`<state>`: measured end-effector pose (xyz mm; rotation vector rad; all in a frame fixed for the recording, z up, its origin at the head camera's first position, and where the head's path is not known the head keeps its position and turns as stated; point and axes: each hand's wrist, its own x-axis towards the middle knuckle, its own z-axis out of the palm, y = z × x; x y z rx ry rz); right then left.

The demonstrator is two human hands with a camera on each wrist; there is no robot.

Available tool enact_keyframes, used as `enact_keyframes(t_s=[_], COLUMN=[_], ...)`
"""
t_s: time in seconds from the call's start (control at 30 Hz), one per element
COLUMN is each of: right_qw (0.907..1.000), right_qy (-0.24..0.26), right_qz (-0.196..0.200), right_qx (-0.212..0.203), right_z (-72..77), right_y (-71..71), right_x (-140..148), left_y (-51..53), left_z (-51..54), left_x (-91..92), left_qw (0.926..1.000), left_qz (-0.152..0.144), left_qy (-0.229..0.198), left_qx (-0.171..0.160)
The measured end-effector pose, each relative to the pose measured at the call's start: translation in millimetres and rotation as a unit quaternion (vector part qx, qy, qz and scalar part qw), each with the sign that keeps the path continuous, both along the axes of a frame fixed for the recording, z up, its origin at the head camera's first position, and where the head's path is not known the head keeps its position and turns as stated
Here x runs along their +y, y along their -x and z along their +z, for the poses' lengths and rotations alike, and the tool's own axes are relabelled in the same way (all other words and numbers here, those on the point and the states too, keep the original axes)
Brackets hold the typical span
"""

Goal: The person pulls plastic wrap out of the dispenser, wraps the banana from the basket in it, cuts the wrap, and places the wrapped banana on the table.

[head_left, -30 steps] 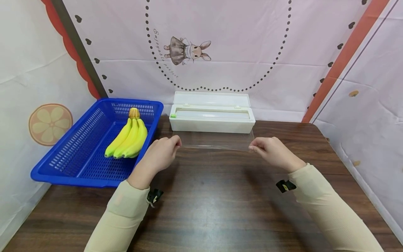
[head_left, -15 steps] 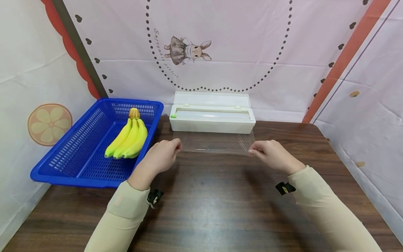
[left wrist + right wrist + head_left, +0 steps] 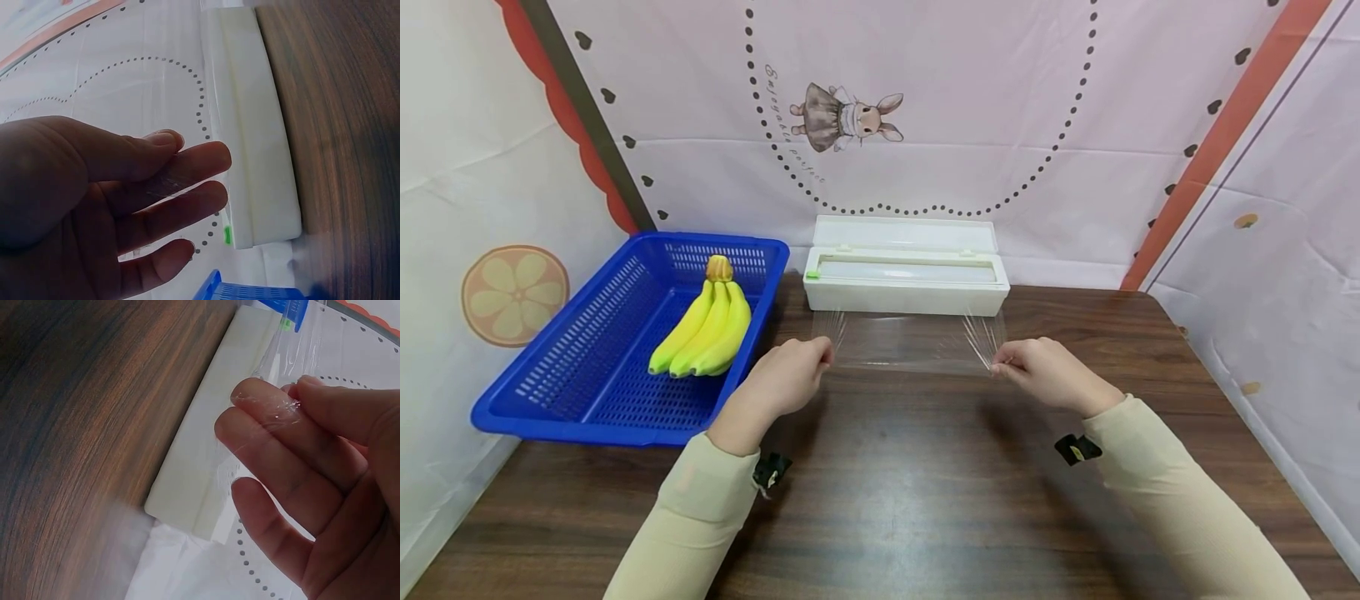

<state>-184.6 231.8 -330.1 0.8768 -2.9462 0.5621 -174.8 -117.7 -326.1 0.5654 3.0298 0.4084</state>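
The table (image 3: 895, 508) spreads in front of the box (image 3: 902, 300), and two pale sleeves (image 3: 688, 517) reach over it towards the box, a black tab (image 3: 1078, 449) hanging at the right cuff. The left hand (image 3: 781, 377) is in front of the box's left end, its thumb and index finger clamped on the film (image 3: 910, 343); the other three fingers stand a little apart, as the left wrist camera shows. The right hand (image 3: 1051, 375), in front of the box's right end, pinches the other corner between thumb and index finger, the remaining fingers loosely bent.

The film lies stretched between the hands, just in front of the box, its longer visible side running left to right, parallel to the box, and its free edge facing the person. Creases fan from each pinched corner back towards the box (the film is so clear that the wood shows through it).

Left of the box is the blue basket (image 3: 497, 414), its long axis running roughly front to back. In it lie the bananas (image 3: 711, 333), stem end pointing away from the person, tips towards them.

The box itself sits lengthwise across, a green piece (image 3: 812, 275) at its left end, the lid (image 3: 904, 232) raised along its rear. Behind it hangs a cloth (image 3: 970, 92) with a rabbit (image 3: 842, 119) printed sideways.
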Motion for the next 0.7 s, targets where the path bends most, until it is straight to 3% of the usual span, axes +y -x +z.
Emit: enact_keyframes(t_s=[0.33, 0.7], right_qw=[0.9998, 0.9993], right_qy=[-0.009, -0.025], right_qz=[0.005, -0.001], right_qx=[-0.019, -0.026], right_z=[-2.6, -6.6], right_y=[-0.6, -1.1], right_x=[0.6, -2.0], left_y=[-0.5, 1.4], left_z=[-4.4, -10.1], left_x=[2.8, 3.8], left_qw=[0.9999, 0.9991], left_qz=[0.002, 0.005], left_qy=[0.012, 0.022], left_qx=[-0.006, -0.036])
